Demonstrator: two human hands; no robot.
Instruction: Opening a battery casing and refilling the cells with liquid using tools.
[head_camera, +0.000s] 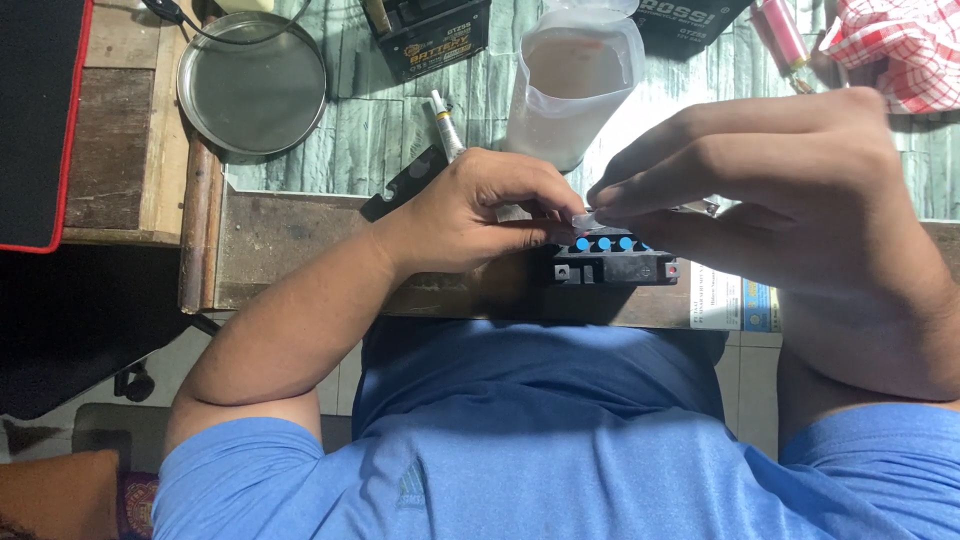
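A small black battery (612, 266) with a row of blue-ringed filler holes on top stands at the near edge of the workbench, right in front of me. My left hand (480, 210) rests against its left end, fingers curled around something small that I cannot make out. My right hand (790, 190) hovers over the top and pinches a small clear piece (584, 218) just above the blue holes. The fingertips of both hands nearly meet there.
A translucent plastic jug (575, 85) stands just behind the battery. A round metal pan (252, 85) lies at the back left, a black battery box (430, 35) behind it, a small tube (446, 125) beside that, and a red checked cloth (905, 50) at the far right.
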